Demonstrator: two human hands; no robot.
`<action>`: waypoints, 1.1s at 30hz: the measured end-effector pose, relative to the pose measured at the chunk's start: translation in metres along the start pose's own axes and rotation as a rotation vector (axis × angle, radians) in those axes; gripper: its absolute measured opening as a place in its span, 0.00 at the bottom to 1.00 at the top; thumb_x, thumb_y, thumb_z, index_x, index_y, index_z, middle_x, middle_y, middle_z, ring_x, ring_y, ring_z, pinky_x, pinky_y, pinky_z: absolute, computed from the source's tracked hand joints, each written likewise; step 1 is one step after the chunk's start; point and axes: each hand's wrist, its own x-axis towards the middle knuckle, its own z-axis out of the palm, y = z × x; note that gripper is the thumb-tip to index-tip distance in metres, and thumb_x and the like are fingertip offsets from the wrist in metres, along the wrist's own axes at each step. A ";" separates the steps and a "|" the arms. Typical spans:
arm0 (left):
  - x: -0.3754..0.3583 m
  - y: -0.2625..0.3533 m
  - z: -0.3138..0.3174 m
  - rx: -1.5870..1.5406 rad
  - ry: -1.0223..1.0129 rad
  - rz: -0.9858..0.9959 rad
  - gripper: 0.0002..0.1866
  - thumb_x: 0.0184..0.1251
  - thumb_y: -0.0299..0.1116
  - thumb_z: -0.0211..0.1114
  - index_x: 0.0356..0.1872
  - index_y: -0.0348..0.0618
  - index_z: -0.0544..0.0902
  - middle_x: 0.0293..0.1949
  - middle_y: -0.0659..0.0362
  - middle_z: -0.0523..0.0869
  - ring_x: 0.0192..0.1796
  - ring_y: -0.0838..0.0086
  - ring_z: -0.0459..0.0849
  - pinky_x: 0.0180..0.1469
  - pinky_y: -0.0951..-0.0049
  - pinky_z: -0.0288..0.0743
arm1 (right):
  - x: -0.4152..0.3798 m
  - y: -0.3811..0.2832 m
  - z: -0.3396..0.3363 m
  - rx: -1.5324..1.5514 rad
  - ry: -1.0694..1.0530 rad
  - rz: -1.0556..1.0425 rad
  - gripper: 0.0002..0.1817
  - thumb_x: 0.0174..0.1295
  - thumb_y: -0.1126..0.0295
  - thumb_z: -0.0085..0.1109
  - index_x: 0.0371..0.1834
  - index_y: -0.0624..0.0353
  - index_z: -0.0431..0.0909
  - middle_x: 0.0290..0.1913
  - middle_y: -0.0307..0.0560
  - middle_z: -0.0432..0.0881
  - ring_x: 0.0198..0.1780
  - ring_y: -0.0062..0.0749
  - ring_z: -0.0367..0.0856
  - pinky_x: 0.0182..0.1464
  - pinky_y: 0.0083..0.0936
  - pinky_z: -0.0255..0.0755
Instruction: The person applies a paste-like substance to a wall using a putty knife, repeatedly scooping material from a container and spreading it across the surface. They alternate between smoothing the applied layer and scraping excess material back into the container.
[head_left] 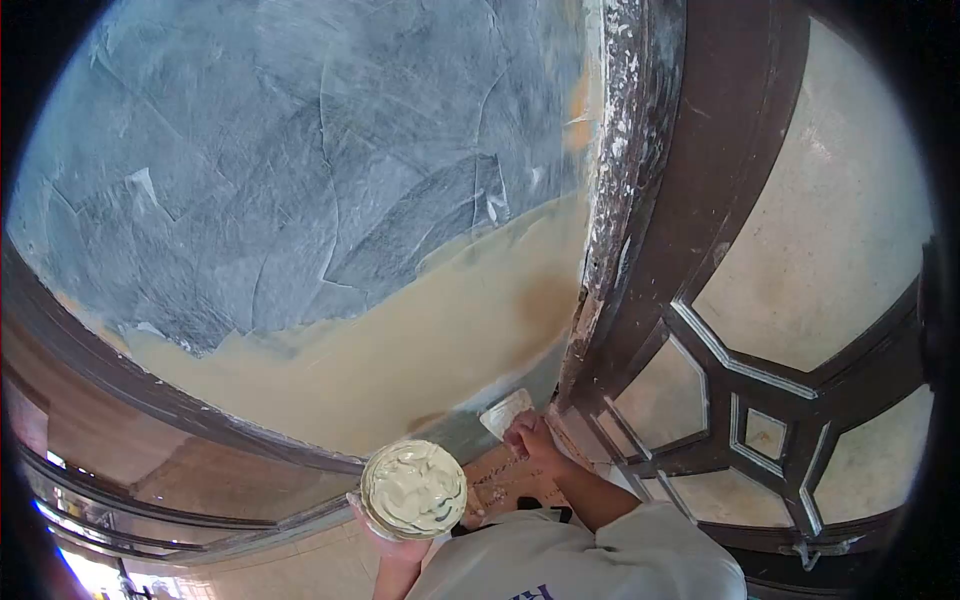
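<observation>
My left hand is closed around the underside of a round tub of cream putty, low in the middle of the view. Swirled, uneven paste fills the tub up to its rim. In my right hand is a putty knife, its blade coated in pale putty. The blade lies over the lower wall, near the right corner by the door frame. A band of smooth cream putty spreads across the lower wall. Above it the wall is rough blue-grey with ridges and light flakes.
A dark brown door frame with white-splotched edges rises right of the wall. Farther right stands a panelled brown and cream door. A dark curved trim borders the wall at lower left, with dark rails below it.
</observation>
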 end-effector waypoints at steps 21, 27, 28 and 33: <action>-0.005 -0.004 -0.005 0.152 0.011 -0.018 0.44 0.68 0.73 0.31 0.77 0.55 0.57 0.77 0.55 0.58 0.76 0.52 0.58 0.75 0.43 0.51 | 0.001 -0.197 0.060 0.000 0.135 -0.287 0.09 0.70 0.64 0.57 0.45 0.52 0.69 0.29 0.42 0.79 0.17 0.21 0.69 0.15 0.20 0.59; 0.001 -0.002 -0.005 0.030 -0.029 0.043 0.46 0.66 0.75 0.34 0.76 0.54 0.58 0.77 0.53 0.57 0.76 0.51 0.58 0.74 0.42 0.53 | -0.006 -0.066 -0.013 -0.072 0.020 0.022 0.05 0.67 0.68 0.55 0.33 0.50 0.70 0.23 0.35 0.72 0.14 0.18 0.62 0.14 0.17 0.53; 0.002 -0.001 -0.008 0.110 -0.089 0.039 0.48 0.64 0.77 0.35 0.77 0.54 0.57 0.77 0.53 0.56 0.76 0.50 0.57 0.74 0.41 0.53 | -0.014 -0.075 -0.004 -0.078 0.012 0.031 0.05 0.67 0.68 0.55 0.33 0.50 0.70 0.23 0.35 0.72 0.14 0.18 0.62 0.14 0.17 0.53; 0.005 0.003 -0.005 0.227 -0.177 0.017 0.52 0.59 0.81 0.37 0.77 0.54 0.56 0.78 0.53 0.53 0.77 0.48 0.54 0.74 0.40 0.53 | -0.069 -0.142 0.068 0.034 -0.330 0.129 0.09 0.67 0.65 0.58 0.46 0.54 0.75 0.27 0.29 0.71 0.18 0.14 0.65 0.19 0.15 0.57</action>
